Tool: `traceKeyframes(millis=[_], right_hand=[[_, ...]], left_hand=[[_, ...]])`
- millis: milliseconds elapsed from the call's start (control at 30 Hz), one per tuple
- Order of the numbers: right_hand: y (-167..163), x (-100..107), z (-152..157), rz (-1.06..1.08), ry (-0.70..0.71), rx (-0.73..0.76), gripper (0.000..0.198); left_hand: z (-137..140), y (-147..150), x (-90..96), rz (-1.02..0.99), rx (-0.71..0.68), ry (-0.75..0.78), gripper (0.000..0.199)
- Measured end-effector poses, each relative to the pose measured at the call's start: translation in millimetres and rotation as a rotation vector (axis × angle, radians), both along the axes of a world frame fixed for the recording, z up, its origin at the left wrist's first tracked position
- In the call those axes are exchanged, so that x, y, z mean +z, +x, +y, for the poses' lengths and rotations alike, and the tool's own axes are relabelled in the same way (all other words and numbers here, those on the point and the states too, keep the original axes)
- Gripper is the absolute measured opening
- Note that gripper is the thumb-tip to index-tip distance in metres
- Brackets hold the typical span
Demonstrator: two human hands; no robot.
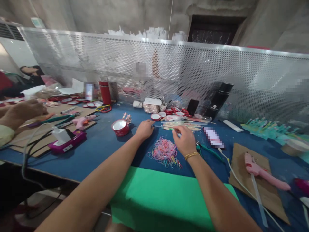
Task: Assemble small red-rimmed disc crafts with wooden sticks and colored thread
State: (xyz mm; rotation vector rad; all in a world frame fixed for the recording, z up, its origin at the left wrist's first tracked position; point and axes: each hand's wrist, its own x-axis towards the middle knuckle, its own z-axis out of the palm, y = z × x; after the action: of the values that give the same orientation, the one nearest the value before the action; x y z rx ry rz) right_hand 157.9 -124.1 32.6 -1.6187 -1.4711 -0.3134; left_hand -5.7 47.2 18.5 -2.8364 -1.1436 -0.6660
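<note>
My left hand (145, 129) is closed, its fingertips pressed together just left of a spread of thin wooden sticks (190, 124). My right hand (185, 140), with a gold bracelet (192, 156) at the wrist, is closed in a pinch near the front ends of those sticks. Something thin and pale seems to run between the two hands, but it is too fine to name. Below and between them lies a tangled heap of pink, purple and blue loops of cord (164, 150). A green cloth (159, 196) covers my lap at the table's edge.
Left of my hand stands a red tape-like tin (120, 128). On the right are green-handled pliers (212, 151), a phone (213, 138) and a pink glue gun (256, 169) on cardboard (238, 158). A co-worker's hand (26, 112) and a purple power strip (69, 141) are at left.
</note>
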Motion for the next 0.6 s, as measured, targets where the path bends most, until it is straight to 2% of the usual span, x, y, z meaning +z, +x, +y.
traceKeyframes(millis=[133, 267, 600], right_hand=[[28, 4, -2, -0.015, 0.022, -0.158, 0.021], [53, 10, -7, -0.044, -0.018, -0.300, 0.023], [67, 17, -13, -0.131, -0.206, -0.414, 0.025]], left_hand=[[3, 8, -4.7, 0.046, -0.039, -0.033, 0.043], [5, 11, -6.3, 0.056, -0.074, -0.048, 0.041], [8, 8, -5.8, -0.015, -0.080, -0.100, 0.038]])
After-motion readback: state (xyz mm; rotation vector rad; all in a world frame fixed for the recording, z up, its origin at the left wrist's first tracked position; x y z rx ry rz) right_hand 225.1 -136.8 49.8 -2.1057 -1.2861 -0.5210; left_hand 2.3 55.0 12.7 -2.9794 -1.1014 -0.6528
